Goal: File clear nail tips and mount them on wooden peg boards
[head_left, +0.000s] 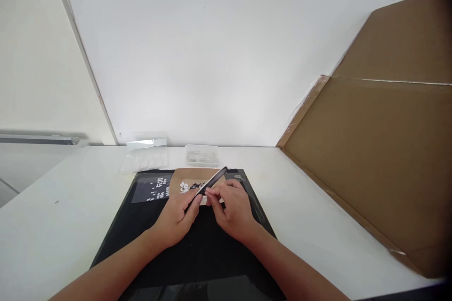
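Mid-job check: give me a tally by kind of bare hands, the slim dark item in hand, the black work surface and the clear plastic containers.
Hands: 2 (left hand, right hand)
Slim dark item: 1
Black work surface: 1
Clear plastic containers: 2
Total: 6

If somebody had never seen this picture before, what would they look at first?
Probably the huge brown cardboard, because it fills the right side of the picture. Then maybe the two hands in the lower middle: the left hand holds a slim dark object, and the right hand's fingers are close by it. Under them, the black mat stands out against the white table.
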A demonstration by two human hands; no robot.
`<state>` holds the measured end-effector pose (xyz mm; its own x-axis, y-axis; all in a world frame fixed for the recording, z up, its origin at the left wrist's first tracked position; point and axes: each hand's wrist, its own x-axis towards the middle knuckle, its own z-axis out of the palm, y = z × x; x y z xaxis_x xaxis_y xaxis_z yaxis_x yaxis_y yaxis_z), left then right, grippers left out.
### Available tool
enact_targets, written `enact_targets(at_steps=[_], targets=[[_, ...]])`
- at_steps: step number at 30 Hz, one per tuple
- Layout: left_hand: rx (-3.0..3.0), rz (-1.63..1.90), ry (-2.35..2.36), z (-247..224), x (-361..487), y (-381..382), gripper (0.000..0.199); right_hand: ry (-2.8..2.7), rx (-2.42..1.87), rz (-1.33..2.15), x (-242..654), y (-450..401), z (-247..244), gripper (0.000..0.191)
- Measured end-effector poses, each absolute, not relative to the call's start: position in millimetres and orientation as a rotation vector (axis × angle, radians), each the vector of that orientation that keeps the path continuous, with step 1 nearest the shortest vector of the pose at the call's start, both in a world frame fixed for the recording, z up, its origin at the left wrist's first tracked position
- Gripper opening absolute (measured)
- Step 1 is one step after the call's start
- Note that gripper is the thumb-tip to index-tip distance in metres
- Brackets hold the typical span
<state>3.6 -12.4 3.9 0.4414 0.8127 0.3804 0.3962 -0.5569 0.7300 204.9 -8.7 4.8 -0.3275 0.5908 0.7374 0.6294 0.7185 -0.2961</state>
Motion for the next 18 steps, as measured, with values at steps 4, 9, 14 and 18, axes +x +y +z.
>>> enact_targets(at_steps=[4,9,14,18], targets=[[2.133,0.975,1.016,1.7,2.7,-12.7,0.033,-1.889,-1.041,-0.106,214.5,0.0,6.8,0.009],[2.119,0.953,0.991,-1.5,2.1,-12.9,0.032,-1.788,-1.081,-0.09,222.0,7.4,7.9,0.008],[2.11,0.976,1.009,3.0,3.2,-13.2,0.035,-2.027,-0.922,-0.009,208.9,-4.8,5.3,0.008],[2.122,0.992,0.992,4.6,3.5,-13.3,0.036,-2.009,-0.929,-0.064,208.1,-6.8,6.7,0.007]])
